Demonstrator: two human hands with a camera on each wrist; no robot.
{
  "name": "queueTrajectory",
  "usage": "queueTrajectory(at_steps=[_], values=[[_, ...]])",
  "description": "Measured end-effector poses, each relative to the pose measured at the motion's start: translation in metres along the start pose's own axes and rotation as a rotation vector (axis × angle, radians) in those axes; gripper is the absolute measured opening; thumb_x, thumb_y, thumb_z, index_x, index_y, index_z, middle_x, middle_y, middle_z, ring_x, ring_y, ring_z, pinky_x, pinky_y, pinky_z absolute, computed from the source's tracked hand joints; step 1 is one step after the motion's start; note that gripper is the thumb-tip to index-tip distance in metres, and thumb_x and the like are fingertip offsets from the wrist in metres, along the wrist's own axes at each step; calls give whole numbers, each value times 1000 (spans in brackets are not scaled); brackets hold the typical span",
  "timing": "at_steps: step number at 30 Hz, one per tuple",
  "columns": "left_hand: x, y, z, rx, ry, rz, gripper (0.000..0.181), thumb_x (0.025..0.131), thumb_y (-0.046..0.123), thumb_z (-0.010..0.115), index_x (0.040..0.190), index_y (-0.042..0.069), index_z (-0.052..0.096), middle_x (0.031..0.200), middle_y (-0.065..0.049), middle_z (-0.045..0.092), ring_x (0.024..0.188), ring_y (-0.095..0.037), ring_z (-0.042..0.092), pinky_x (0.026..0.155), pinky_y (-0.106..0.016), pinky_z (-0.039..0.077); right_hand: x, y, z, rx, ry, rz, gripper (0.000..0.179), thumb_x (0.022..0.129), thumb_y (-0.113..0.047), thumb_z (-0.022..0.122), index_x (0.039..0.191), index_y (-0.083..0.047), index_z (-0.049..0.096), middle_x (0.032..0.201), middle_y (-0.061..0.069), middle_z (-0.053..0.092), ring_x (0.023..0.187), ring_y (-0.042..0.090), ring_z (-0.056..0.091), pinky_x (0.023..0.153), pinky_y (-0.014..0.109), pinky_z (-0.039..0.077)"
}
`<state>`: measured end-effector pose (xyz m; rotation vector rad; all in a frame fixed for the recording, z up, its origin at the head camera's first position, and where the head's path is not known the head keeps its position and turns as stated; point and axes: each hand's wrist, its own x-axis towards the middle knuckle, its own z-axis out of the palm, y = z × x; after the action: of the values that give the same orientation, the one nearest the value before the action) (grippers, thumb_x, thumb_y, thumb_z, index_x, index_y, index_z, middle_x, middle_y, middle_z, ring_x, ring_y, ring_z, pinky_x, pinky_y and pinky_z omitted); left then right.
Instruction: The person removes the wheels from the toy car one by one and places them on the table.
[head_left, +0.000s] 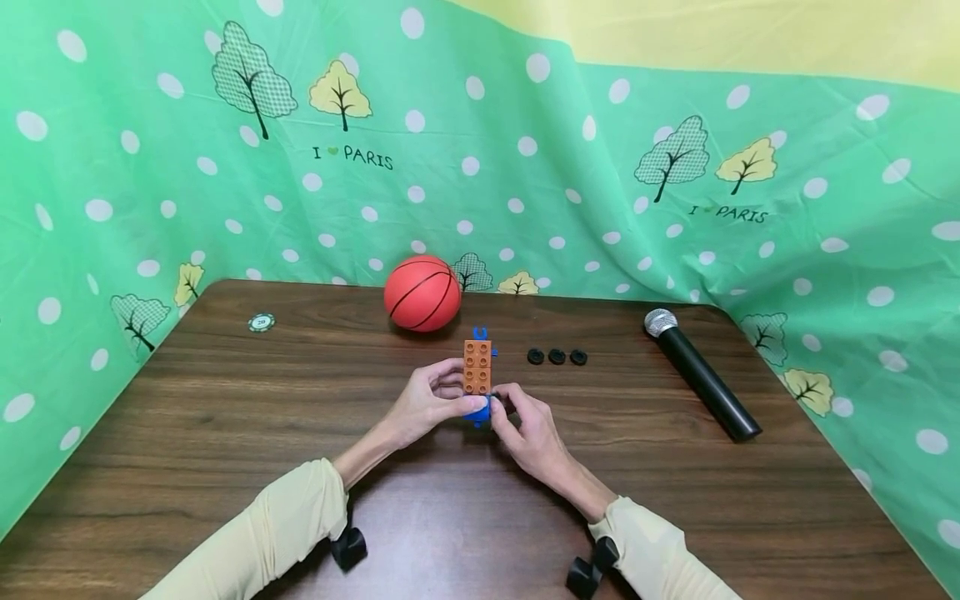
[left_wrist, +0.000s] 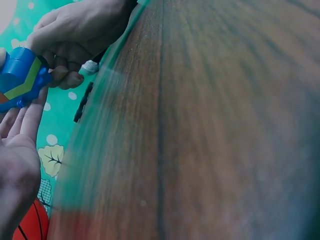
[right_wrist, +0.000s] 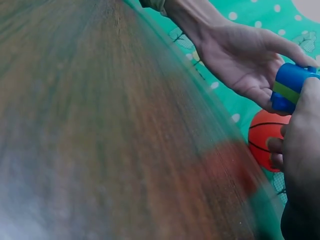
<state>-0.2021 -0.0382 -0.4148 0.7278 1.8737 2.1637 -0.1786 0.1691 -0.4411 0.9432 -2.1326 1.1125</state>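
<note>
Green polka-dot cloth printed with trees hangs behind a dark wooden table (head_left: 225,400). From the head camera, both hands meet at the table's middle over a toy built of orange studded bricks on a blue base (head_left: 477,377), which lies flat along the wood. The left hand (head_left: 430,404) pinches the near blue end between thumb and fingertips; the right hand (head_left: 525,429) curls its fingers in against that same end, seemingly pressing something small and dark there, though the piece itself cannot be made out. Three black wheels (head_left: 557,357) lie in a row just beyond, apart from the toy. Judging from that, the brick body looks assembled while most wheels are not yet fitted. A red ball (head_left: 422,293), a black microphone (head_left: 701,373) and a small round token (head_left: 261,322) sit farther off.

The left wrist camera shows the left hand (left_wrist: 17,150) with fingers fairly straight under the blue base (left_wrist: 21,77), and the right hand (left_wrist: 75,35) curled against it from above.

The right wrist camera shows the left hand (right_wrist: 245,65) cupping the blue base (right_wrist: 290,87), the right hand (right_wrist: 300,165) close beside it, the ball (right_wrist: 265,140) behind.
</note>
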Motion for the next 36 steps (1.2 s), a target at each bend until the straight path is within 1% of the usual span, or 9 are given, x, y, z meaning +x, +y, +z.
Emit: queueTrajectory(at_steps=[5, 9, 13, 16, 19, 22, 26, 30, 36], values=[[1, -1, 1, 24, -14, 13, 56, 87, 7, 81, 134, -11, 57, 107, -15, 72, 86, -15, 69, 82, -27, 58, 1, -3, -2, 23, 6, 34, 8, 96, -1, 59, 101, -3, 64, 78, -1, 63, 67, 8, 57, 51, 32, 50], [-1, -1, -1, 51, -22, 4, 58, 87, 11, 83, 134, -11, 58, 107, -14, 72, 86, -15, 69, 81, -27, 58, 2, -4, -3, 29, -14, 46, 16, 90, 6, 60, 99, -5, 64, 79, -1, 63, 68, 7, 56, 51, 31, 50], [-1, 1, -5, 72, -16, -5, 60, 87, 15, 84, 136, -10, 58, 108, -14, 73, 89, -16, 69, 82, -27, 58, 4, -5, -6, 34, -46, 65, 20, 94, 9, 59, 104, -6, 67, 81, -1, 65, 70, 8, 58, 58, 29, 52], [-1, 2, -9, 70, -4, -6, 60, 88, 16, 82, 137, -8, 58, 110, -15, 73, 92, -17, 70, 85, -28, 57, 5, -5, -9, 85, -82, 151, 19, 101, 6, 58, 111, -5, 69, 80, 2, 65, 70, 12, 61, 63, 28, 52], [0, 1, -11, 62, 12, -8, 59, 89, 17, 81, 138, -6, 58, 111, -16, 73, 95, -19, 71, 87, -30, 57, 7, -6, -12, 150, -103, 280, 19, 107, -2, 54, 117, -7, 70, 82, 6, 66, 72, 18, 63, 66, 28, 51], [0, 0, -13, 57, 38, -15, 60, 89, 18, 81, 138, -6, 58, 111, -15, 73, 96, -19, 71, 88, -29, 57, 10, -6, -15, 225, -98, 402, 22, 110, -10, 50, 119, -7, 69, 86, 8, 66, 78, 24, 65, 71, 30, 52], [0, 1, -12, 60, 59, -18, 60, 88, 19, 82, 138, -5, 58, 110, -14, 73, 95, -19, 71, 87, -29, 57, 13, -6, -20, 305, -75, 487, 29, 112, -10, 42, 124, -1, 67, 89, 12, 65, 85, 29, 67, 79, 33, 56], [-1, 2, -11, 55, 61, -21, 58, 89, 17, 82, 137, -5, 58, 109, -13, 73, 93, -19, 71, 86, -28, 57, 12, -3, -24, 327, -82, 495, 33, 112, -7, 37, 128, 3, 64, 93, 14, 65, 87, 29, 68, 81, 34, 57], [-2, 3, -9, 53, 60, -22, 57, 89, 16, 81, 137, -5, 58, 108, -12, 73, 91, -17, 70, 85, -27, 57, 8, 4, -30, 369, -64, 460, 28, 111, -3, 42, 128, 12, 59, 93, 20, 66, 88, 25, 69, 81, 32, 58]])
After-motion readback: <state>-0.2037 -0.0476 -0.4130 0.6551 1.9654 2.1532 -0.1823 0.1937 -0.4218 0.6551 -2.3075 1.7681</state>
